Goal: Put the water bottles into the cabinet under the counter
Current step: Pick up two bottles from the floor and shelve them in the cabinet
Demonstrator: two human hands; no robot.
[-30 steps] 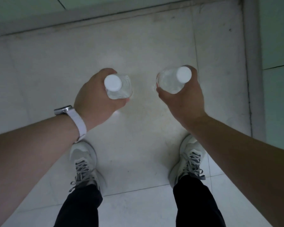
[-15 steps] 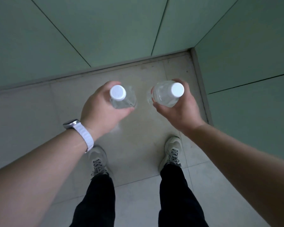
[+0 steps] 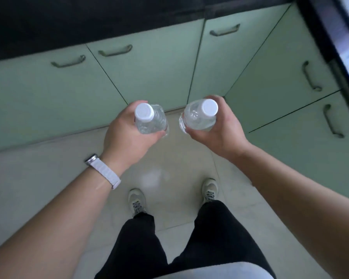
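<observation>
My left hand [image 3: 127,135] grips a clear water bottle [image 3: 149,121] with a white cap, held upright in front of me. In my right hand [image 3: 220,129] is a second clear bottle [image 3: 197,117] with a white cap, tilted slightly leftward. Both bottles hang above the floor, just short of the pale green cabinet doors [image 3: 149,73] under a dark counter [image 3: 89,23]. All the doors in view are closed. The lower parts of both bottles are hidden by my fingers and by the steep view.
Green cabinets meet in a corner, with more doors [image 3: 286,77] along the right side. Metal handles [image 3: 115,50] sit near the door tops. My feet [image 3: 137,200] stand on a pale tiled floor [image 3: 38,168]. A watch [image 3: 93,159] is on my left wrist.
The view has tilted up from the floor, so the cabinet doors, their handles and the dark counter edge have come into sight. Both hands still hold their bottles the same way.
</observation>
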